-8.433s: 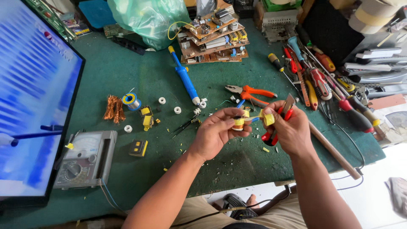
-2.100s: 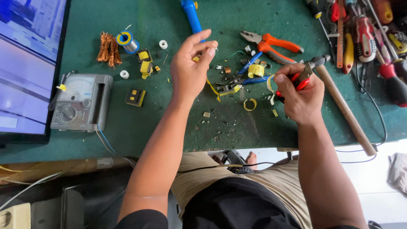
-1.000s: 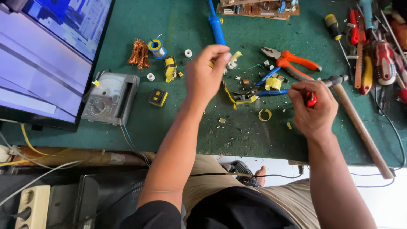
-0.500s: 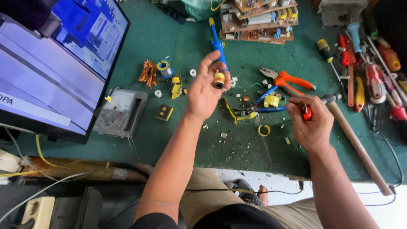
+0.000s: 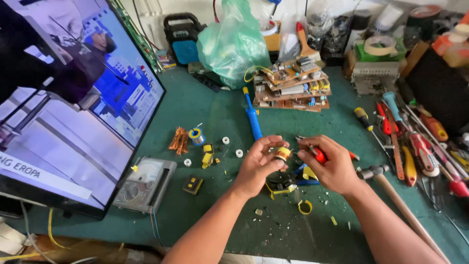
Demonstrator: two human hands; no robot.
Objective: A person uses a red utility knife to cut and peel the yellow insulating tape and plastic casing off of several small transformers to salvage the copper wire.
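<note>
Pinching small yellow-taped coil [image 5: 282,154] in left hand [image 5: 259,166] | right hand [image 5: 332,168] gripping red-handled tool [image 5: 318,154]

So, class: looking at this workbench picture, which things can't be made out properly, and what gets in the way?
Head view:
- Tool with a red handle in the right hand: its tip is hidden by the fingers.
- Small coil in the left hand: too small to read its winding.
- Hammer: handle cut off at the bottom edge.

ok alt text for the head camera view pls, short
Over a cluttered green workbench, the left hand holds a small yellow-taped coil while the right hand brings red-handled pliers to it. A multimeter and lit screen sit left, hand tools right.
</note>
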